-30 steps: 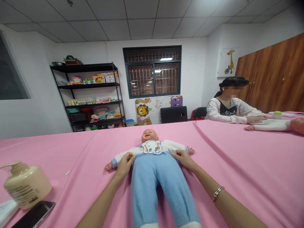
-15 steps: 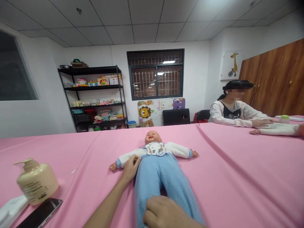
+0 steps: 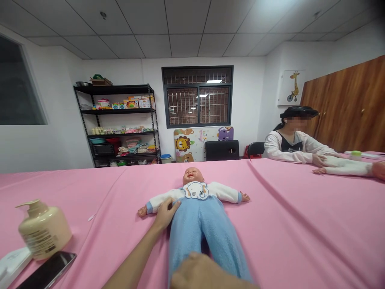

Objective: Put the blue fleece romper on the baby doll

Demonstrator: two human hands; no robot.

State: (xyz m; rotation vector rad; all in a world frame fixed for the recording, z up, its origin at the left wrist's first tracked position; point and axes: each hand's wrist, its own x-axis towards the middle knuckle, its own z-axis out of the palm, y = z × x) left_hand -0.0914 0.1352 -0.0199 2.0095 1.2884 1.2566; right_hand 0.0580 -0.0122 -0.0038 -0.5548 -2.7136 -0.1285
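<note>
A baby doll (image 3: 192, 176) lies on its back with its arms spread, its head at the far end. It wears a white-sleeved top with an elephant bib (image 3: 197, 190) and fluffy blue trousers (image 3: 188, 224). At the doll's waist on the left, my left hand (image 3: 165, 212) has its thumb and fingers closed on the edge of the blue clothing. My right hand (image 3: 197, 273) is a closed fist over the lower trouser leg on the left, at the bottom of the view. Its fingertips, and whatever they grip, are hidden, as are the doll's feet.
A pink cloth (image 3: 288, 216) covers the table. On the left stand a pump bottle (image 3: 45, 233), a phone (image 3: 49, 269) and a white object (image 3: 13, 265). At the far right, a person (image 3: 296, 140) has a hand at another doll (image 3: 349, 165). Behind is a shelf rack (image 3: 120, 112).
My right hand has shifted slightly left along the trouser leg. My left hand keeps its place at the waist. The other person's hand has drawn back along the other doll.
</note>
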